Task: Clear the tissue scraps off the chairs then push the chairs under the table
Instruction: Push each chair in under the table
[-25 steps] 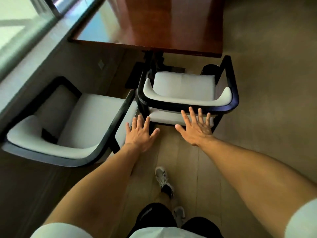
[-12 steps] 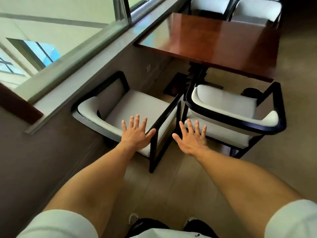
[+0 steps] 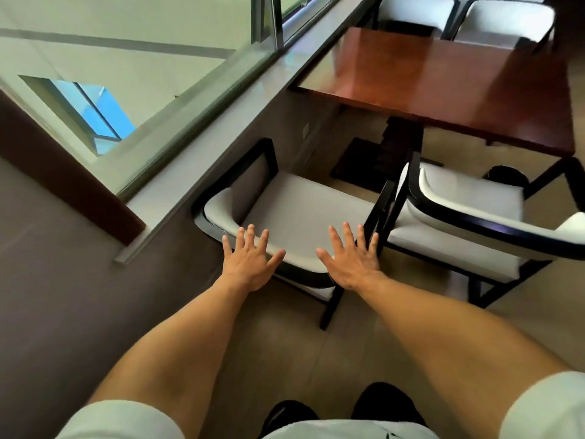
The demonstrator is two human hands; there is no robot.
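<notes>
Two white-cushioned chairs with black frames stand in front of a red-brown table point(image 3: 443, 77). The left chair point(image 3: 304, 207) sits by the window wall, out from the table. The right chair point(image 3: 468, 210) has its seat partly under the table edge. My left hand point(image 3: 250, 264) is spread flat, fingers straight, over the curved backrest of the left chair. My right hand point(image 3: 351, 261) is spread the same way over that backrest's right end, beside the black armrest post. Both hands hold nothing. No tissue scraps show on either seat.
A grey window ledge point(image 3: 240, 134) and glass run along the left. Two more white chairs point(image 3: 459, 14) stand at the table's far side. A black table base point(image 3: 380, 156) sits on the floor under the table. A dark round object point(image 3: 506, 175) lies beyond the right chair.
My view swung left from the right chair to the left one. Both hands left the right chair's back and moved over the left chair's backrest, still spread open.
</notes>
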